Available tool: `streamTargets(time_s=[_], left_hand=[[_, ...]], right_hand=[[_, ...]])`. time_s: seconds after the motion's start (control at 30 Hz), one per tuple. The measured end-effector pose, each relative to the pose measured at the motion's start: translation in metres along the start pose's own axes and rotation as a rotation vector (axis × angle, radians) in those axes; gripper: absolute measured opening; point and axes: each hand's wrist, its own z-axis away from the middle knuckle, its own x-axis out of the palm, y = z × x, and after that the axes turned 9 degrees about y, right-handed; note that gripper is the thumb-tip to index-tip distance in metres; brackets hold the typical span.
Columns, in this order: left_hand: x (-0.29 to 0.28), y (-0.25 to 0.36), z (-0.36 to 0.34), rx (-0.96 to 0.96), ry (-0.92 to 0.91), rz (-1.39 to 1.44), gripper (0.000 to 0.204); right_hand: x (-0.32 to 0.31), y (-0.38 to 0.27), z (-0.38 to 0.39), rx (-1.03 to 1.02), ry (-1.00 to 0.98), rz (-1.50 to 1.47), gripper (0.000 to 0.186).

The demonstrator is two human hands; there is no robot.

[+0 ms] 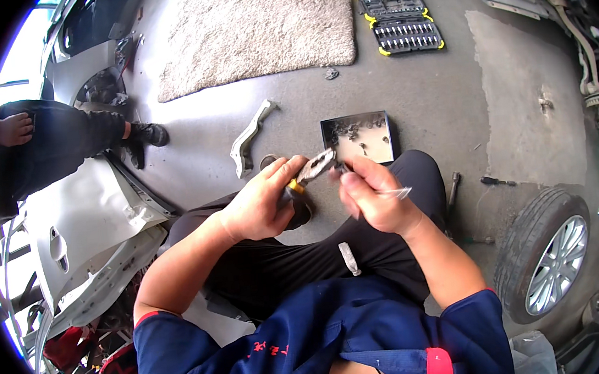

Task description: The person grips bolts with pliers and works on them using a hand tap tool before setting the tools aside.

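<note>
From my remote seat I see the left hand (pixel 261 201) clenched round the pliers (pixel 317 166), their nose angled at the right hand (pixel 380 200), likely so both meet at one spot. The right is curled on a thin shiny piece (pixel 402 193) (its end pokes out by the palm); blur hides what its fingertips pinch. Just beyond, a shallow box (pixel 374 150) holds small dark parts (pixel 354 146), presumably within reach; farther off, the tool case (pixel 398 16) lies unfolded, perhaps for easy picking.
</note>
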Motion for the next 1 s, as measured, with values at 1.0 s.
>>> streamTargets(time_s=[1.0], left_hand=[[0.02, 0.008, -0.012, -0.323, -0.318, -0.204, 0.083]], right_hand=[[-0.037, 0.021, -0.023, 0.19, 0.093, 0.663, 0.021]])
